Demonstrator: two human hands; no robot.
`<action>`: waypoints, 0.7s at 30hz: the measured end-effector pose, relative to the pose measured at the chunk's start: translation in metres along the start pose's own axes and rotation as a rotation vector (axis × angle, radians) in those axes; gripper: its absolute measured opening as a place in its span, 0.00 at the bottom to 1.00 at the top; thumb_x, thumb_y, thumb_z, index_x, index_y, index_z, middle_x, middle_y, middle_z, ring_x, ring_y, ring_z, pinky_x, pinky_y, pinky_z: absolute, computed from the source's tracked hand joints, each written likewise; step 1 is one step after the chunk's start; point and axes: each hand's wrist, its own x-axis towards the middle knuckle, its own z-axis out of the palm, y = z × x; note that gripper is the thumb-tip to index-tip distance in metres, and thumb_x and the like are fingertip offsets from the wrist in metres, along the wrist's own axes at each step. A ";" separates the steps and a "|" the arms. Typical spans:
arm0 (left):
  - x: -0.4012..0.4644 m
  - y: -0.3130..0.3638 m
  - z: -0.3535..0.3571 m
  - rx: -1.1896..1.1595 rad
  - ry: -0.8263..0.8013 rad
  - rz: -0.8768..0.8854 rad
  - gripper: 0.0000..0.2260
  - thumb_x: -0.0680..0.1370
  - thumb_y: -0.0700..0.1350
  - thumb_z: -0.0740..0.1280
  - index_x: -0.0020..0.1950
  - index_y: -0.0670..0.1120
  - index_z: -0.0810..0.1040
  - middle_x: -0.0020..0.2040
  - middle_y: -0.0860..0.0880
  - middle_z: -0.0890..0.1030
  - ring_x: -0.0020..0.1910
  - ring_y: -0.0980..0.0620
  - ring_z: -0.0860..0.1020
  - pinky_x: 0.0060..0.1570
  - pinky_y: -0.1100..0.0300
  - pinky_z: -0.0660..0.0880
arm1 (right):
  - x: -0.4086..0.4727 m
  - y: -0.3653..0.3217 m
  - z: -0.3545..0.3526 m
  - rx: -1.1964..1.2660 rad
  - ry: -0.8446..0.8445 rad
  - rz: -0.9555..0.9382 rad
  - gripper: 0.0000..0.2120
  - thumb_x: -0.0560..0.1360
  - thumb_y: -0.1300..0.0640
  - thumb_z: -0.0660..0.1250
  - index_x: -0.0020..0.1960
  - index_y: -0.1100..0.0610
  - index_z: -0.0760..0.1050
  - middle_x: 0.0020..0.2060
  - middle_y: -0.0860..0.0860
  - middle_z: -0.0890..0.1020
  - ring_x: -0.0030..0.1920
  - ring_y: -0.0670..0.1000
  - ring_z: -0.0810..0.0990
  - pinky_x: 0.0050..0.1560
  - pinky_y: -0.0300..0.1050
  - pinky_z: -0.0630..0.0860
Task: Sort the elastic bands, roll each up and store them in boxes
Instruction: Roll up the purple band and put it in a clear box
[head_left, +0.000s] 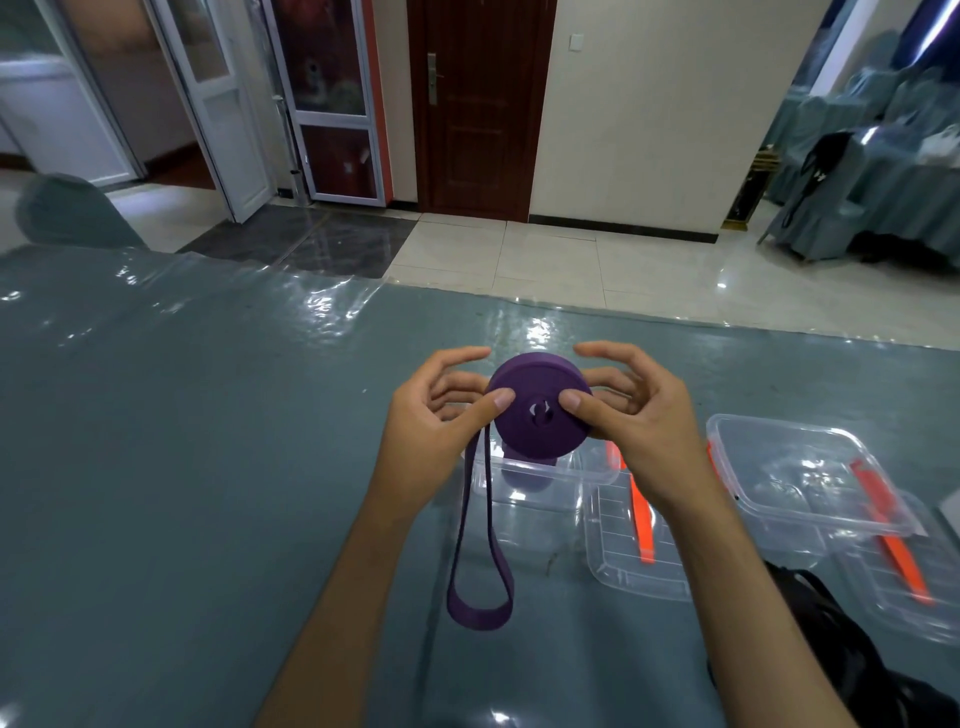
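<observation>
Grip: left hand (441, 415) and right hand (631, 415) each pinch the coiled purple elastic band (540, 402), thumbs on its near face, fingers behind.
Position: coil held above the worktop (208, 441), over the clear plastic box (530, 480) towards the near right corner.
Tail: unrolled loop (480, 571) hangs down.
Risk: judged likely to spring loose if either thumb eases; the hanging loop's weight could pull turns off.
Also: second clear box (810, 467), orange-clipped lids (636, 540).

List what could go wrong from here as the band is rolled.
1. The purple roll is pinched only by both thumbs and fingers, left hand and right hand; it may spring loose.
2. The loose tail hangs unrolled and could snag the box beneath.
</observation>
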 end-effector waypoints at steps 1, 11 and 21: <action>-0.001 -0.001 -0.001 -0.004 -0.005 -0.012 0.18 0.70 0.54 0.81 0.59 0.60 0.84 0.48 0.52 0.88 0.48 0.53 0.86 0.52 0.62 0.82 | -0.001 0.000 0.001 0.023 0.013 0.001 0.22 0.71 0.56 0.80 0.62 0.50 0.78 0.50 0.55 0.89 0.48 0.57 0.90 0.44 0.47 0.86; -0.010 -0.008 -0.011 -0.043 -0.109 -0.049 0.23 0.73 0.39 0.81 0.67 0.48 0.82 0.51 0.43 0.88 0.51 0.48 0.87 0.55 0.61 0.82 | -0.003 0.005 0.002 0.127 -0.009 0.154 0.14 0.64 0.49 0.82 0.43 0.50 0.80 0.46 0.54 0.89 0.45 0.55 0.89 0.41 0.47 0.85; -0.007 -0.003 -0.014 -0.052 -0.093 -0.064 0.21 0.72 0.36 0.80 0.63 0.43 0.81 0.51 0.42 0.88 0.50 0.49 0.87 0.54 0.61 0.82 | 0.001 -0.002 -0.008 0.036 -0.145 0.234 0.22 0.67 0.53 0.82 0.60 0.48 0.86 0.49 0.56 0.89 0.49 0.56 0.90 0.45 0.50 0.86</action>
